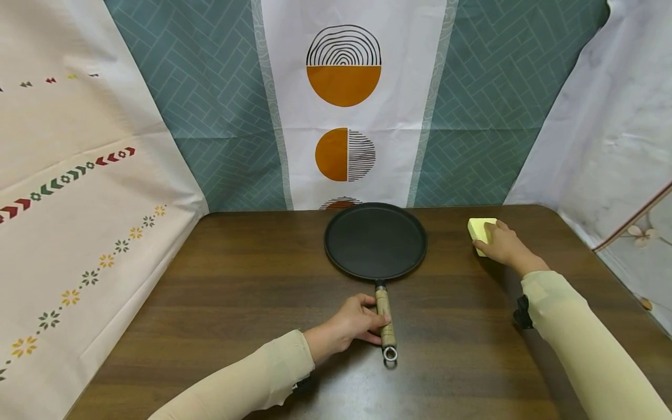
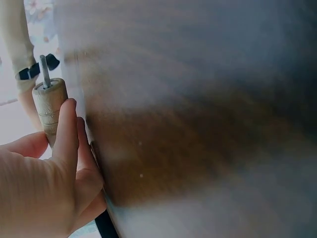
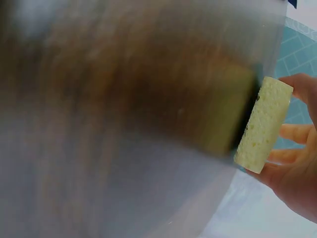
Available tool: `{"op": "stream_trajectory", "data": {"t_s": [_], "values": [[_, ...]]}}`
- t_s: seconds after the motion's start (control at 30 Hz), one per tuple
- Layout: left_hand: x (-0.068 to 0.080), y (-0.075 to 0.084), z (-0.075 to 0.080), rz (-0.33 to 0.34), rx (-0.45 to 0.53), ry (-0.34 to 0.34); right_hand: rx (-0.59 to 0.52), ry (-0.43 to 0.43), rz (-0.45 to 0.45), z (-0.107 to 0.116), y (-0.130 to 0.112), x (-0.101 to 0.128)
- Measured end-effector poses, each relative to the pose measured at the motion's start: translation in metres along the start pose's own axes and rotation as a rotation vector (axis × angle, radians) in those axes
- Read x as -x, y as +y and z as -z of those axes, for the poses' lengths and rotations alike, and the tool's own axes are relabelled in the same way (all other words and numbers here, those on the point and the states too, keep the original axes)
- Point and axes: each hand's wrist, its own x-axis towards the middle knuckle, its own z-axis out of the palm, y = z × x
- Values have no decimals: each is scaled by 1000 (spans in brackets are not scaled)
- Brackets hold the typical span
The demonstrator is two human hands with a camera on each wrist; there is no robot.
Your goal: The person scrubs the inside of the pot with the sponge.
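I sit at a dark brown wood-grain counter [image 1: 220, 291] with rounded far corners. Behind it hangs a teal cloth [image 1: 210, 105] printed with a herringbone tile pattern, and down its middle runs a white panel [image 1: 357, 175] with orange and black-lined circles. To my left slopes a cream cloth [image 1: 79, 221] with rows of small flowers and red and green chevrons. To my right hangs a pale marbled sheet [image 1: 604, 128]. The light is even and soft.
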Motion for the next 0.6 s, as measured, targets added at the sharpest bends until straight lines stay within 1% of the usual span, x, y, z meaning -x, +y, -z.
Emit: {"op": "stream_trajectory", "data": {"t_s": [0.17,0.33,0.6], "values": [[-1,1,1,8,24,-2,-31,34,25,3,-9,-5],[-2,0,1,-1,41,6,-29,41,57,4,-18,-10],[-1,-2,0,-9,24,14,-46,52,110,-1,-31,-18]]}}
